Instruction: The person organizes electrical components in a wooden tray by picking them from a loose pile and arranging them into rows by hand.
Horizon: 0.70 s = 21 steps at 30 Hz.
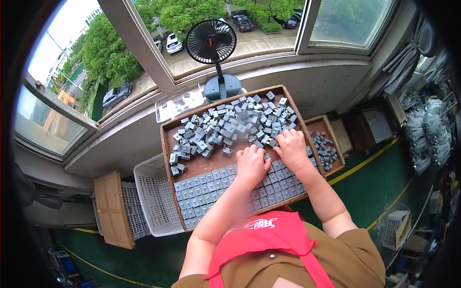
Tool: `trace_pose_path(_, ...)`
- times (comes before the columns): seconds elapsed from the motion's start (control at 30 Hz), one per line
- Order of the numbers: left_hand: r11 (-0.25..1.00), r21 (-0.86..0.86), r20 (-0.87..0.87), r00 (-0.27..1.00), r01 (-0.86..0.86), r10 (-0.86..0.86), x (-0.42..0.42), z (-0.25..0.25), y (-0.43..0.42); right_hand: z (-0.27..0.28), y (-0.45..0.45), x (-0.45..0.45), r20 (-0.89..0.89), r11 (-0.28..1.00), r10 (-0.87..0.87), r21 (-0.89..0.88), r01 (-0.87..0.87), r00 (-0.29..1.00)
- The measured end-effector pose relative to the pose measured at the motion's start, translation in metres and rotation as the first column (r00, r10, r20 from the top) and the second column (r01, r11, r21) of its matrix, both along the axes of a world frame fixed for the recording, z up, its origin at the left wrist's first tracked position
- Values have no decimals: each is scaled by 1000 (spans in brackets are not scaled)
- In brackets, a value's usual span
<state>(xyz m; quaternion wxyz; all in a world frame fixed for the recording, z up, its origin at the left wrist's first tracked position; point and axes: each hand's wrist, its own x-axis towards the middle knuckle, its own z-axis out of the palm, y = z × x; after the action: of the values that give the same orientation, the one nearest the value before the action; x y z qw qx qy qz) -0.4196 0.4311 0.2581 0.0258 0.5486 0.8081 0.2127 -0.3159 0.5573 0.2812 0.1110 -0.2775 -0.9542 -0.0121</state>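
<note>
A shallow wooden tray [190, 170] lies before me, holding a loose heap of small grey plastic blocks [230, 120]. Similar grey blocks [204, 187] stand in neat rows along its near side. My left hand [252, 165] is over the far edge of these rows, fingers curled, with a small grey block [267, 156] at its thumb and index finger. Close beside it, my right hand [291, 148] bends its fingers down at the heap's near right edge. Its fingertips are pressed in among the blocks, and what they grip is hidden.
A smaller wooden tray [340, 148] with grey pieces adjoins on the right. On the left stand a white plastic basket [156, 197] and a cardboard box [113, 210]. Behind the tray, a black fan [211, 42] and a clear plastic tray [178, 105] sit by the window.
</note>
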Motion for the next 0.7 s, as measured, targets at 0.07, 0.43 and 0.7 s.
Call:
trace_pose_path(0.07,1000,-2,43,999,-9,10,-1,2,-1,-1,5,6,-100,987,148,-51,-154,984)
trace_pose_path(0.43,968,152,-147,973,201,-178,5,1,26,14,23,43,-100,972,103,-199,-122,990)
trace_pose_path(0.7,992,-2,-159,980,124,-123,7,2,33,7,27,33,-188,968,190,-130,-216,964)
